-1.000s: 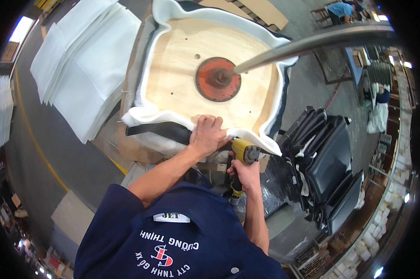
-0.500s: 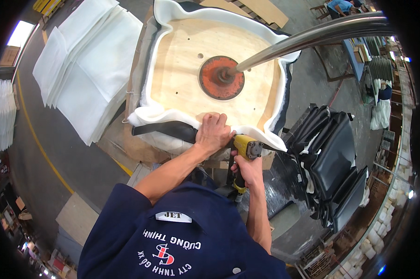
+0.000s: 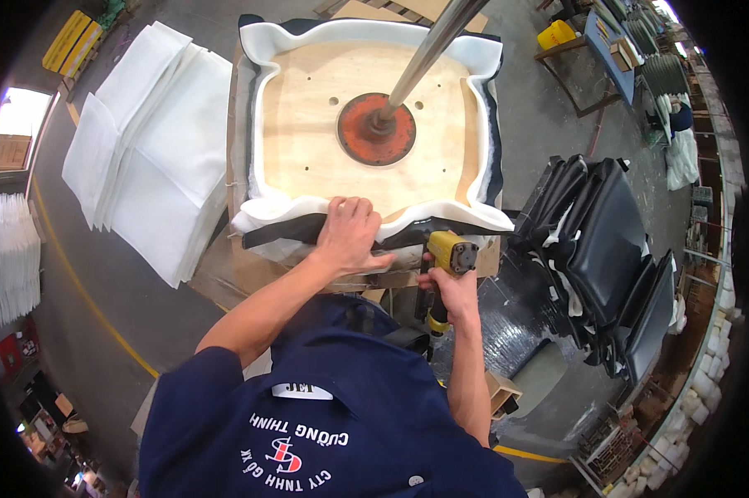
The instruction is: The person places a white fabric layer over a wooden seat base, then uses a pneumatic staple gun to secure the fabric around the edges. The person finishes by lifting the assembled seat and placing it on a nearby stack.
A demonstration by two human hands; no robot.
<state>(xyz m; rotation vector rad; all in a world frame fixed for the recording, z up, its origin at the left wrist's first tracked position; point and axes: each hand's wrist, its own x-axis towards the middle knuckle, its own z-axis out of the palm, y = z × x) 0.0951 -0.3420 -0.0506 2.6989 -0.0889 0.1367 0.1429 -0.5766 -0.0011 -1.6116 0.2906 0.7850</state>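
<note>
On white padding (image 3: 285, 208), left hand (image 3: 351, 236) half open | right hand (image 3: 454, 290) wraps yellow tool (image 3: 449, 249), handle (image 3: 437, 319) bodyward

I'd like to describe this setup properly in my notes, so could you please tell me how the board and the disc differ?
The board is pale wood; the disc is red, with dark worn patches. The board is broad and four-sided; the disc is round and much smaller. White padding borders the board, while the disc sits around the pole's foot. Both have broad, mostly flat faces.
</note>
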